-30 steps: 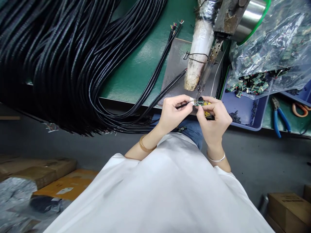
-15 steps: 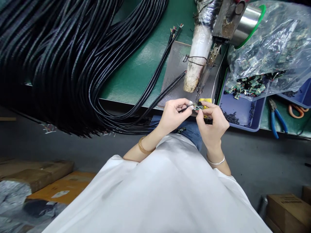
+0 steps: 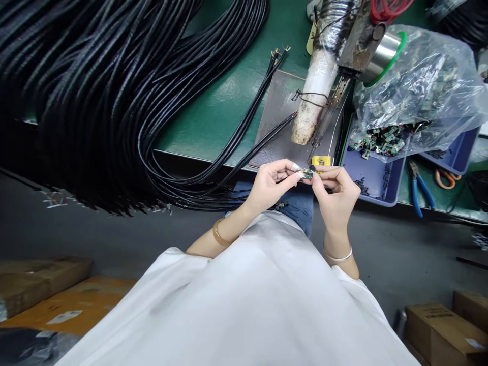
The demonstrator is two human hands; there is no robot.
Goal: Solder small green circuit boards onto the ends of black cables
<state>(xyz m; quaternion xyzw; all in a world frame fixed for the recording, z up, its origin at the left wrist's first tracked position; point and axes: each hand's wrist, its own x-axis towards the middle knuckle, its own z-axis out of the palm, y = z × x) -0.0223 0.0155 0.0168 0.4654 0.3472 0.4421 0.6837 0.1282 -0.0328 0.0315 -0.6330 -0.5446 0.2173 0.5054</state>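
My left hand (image 3: 272, 185) pinches the wire end of a black cable, its thin coloured wires meeting a small green circuit board (image 3: 308, 174). From the other side my right hand (image 3: 337, 193) grips that board between thumb and fingertips. Both hands are close together at the front edge of the bench. Just beyond them stand a yellow block (image 3: 321, 160) and the thin metal tip of a soldering iron (image 3: 314, 145), pointing down towards the board. The joints between wires and board are too small to make out.
Black cables (image 3: 114, 101) cover the bench's left side. A white tube (image 3: 310, 112) and a solder spool (image 3: 385, 57) stand ahead. At right are a purple tray (image 3: 389, 195), a plastic bag (image 3: 427, 86) of boards, blue-handled cutters (image 3: 421, 190) and orange-handled scissors (image 3: 447, 178).
The view has shifted, so bench items at right appear further left. My right hand has drawn slightly back from the yellow block. Both hands keep their pinch on the wires and board.
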